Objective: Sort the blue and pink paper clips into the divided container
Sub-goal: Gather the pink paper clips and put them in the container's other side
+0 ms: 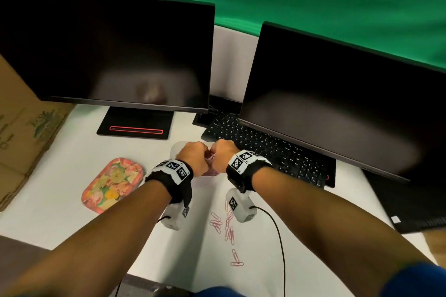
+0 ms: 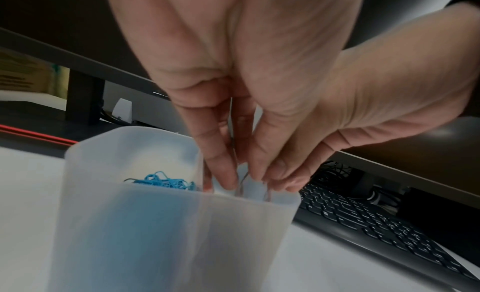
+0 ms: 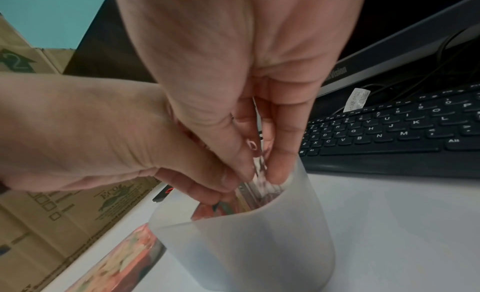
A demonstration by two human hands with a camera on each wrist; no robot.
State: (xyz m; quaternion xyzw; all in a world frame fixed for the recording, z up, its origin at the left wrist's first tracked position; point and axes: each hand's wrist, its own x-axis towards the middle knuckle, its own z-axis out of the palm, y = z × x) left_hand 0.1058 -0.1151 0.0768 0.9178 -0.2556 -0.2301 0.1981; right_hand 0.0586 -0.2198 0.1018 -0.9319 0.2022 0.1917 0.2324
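Here, a flowered tray (image 1: pixel 113 184) lies at the left of the white table (image 1: pixel 60 176). In the middle both hands meet over the frosted divided container (image 2: pixel 166 224): the left hand (image 1: pixel 193 158) and the right hand (image 1: pixel 223 154) each have their grip pinched narrow on pink paper clips (image 3: pixel 255 153) above its right compartment, while blue paper clips (image 2: pixel 166 182) fill the left one. To the right and nearer, loose pink clips (image 1: pixel 225 226) lie scattered on the table.

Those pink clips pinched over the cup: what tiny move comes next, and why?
Probably let go: both hands pinch pink clips just above the divided container's free side, beside the blue clips. More pink ones lie on the table.
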